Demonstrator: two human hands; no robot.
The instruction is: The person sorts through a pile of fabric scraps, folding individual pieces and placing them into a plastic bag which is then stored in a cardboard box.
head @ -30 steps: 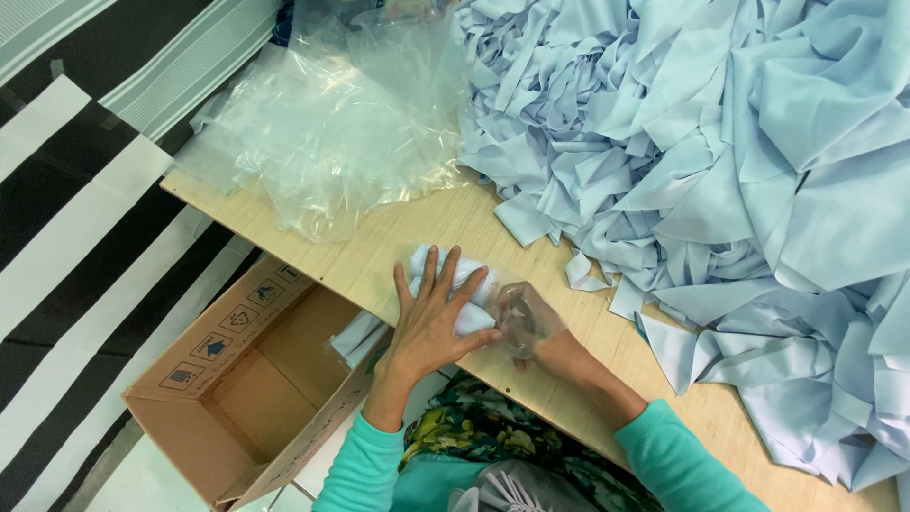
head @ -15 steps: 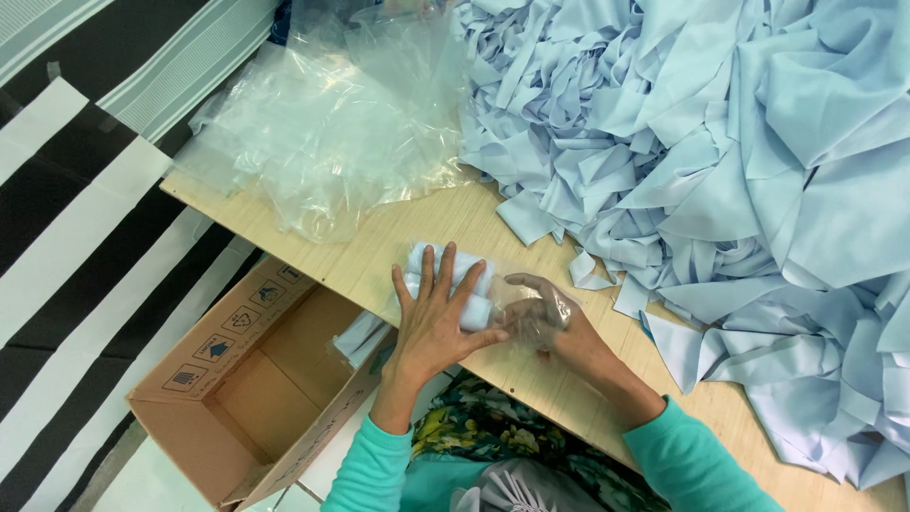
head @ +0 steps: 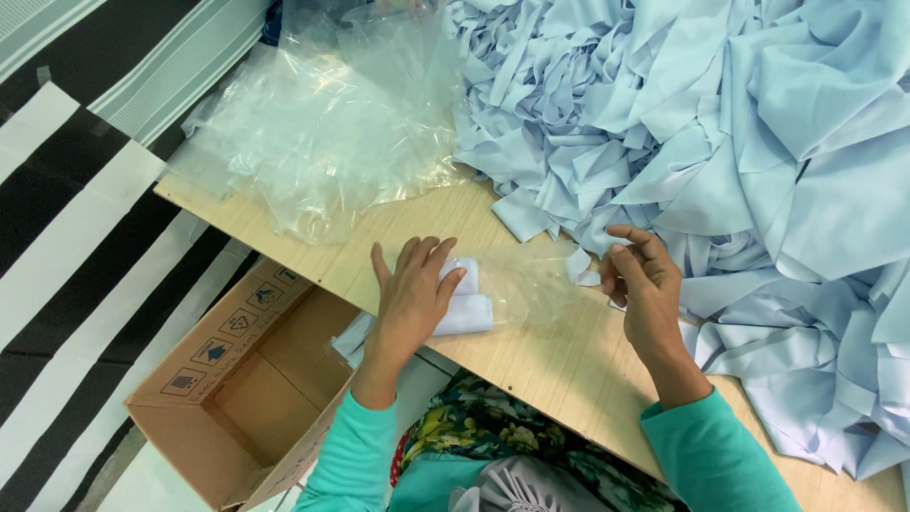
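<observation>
Beyond the right hand [head: 646, 284], spreading away past its fingertips and to its outer side, lies a huge heap of pale blue fabric pieces [head: 749, 142], covering most of the far end of the light wooden table [head: 559, 360]. Ahead of the left hand [head: 412, 299], farther up the tabletop, sits a loose pile of clear plastic bags [head: 322, 133], crumpled and overlapping. Below the left wrist, off the table's near edge, an open cardboard box [head: 237, 389] stands on the black-and-white striped floor [head: 66, 237], its flaps folded outward.

Between the two hands a clear plastic bag [head: 521, 284] lies flat on the wood, holding a small folded pale blue cloth [head: 464, 308]. The left hand lies open, palm down, fingers spread, pressing on the bagged cloth at the end nearest the box. The right hand is held just beside the bag's other end, at the foot of the fabric heap, fingers curled loosely with thumb and fingertips drawn close together; whether they pinch the bag's edge or a scrap of fabric I cannot tell. Both arms wear teal sleeves [head: 711, 455].
</observation>
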